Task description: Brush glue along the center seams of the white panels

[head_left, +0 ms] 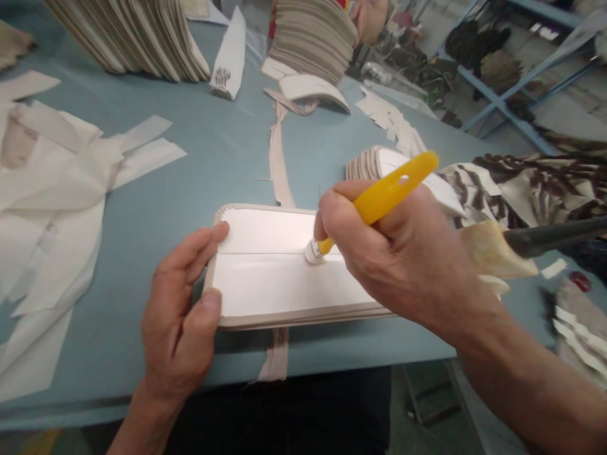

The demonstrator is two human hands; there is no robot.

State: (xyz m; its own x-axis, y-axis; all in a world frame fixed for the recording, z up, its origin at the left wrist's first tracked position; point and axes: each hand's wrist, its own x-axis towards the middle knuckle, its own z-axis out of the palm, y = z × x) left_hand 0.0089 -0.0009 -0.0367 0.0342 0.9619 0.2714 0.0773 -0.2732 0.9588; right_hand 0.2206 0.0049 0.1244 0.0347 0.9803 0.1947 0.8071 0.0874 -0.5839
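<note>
A white rectangular piece [265, 278] with a crease along its middle lies on the blue-grey table [218, 158] near the front edge. My left hand [183, 309] grips its left end, thumb on top and fingers curled at the edge. My right hand [393, 253] is closed round a yellow-handled tool [389, 189] whose small white tip [313, 251] presses on the crease near the piece's right part. A glue-caked brush [497, 249] with a dark handle also sticks out from under my right hand.
Stacks of beige pieces stand at the back left [133, 38] and back centre [313, 38]. Loose white strips [57, 183] cover the left side. A small pile of similar pieces [374, 161] lies behind my right hand. Another person's hand [367, 19] shows at the top.
</note>
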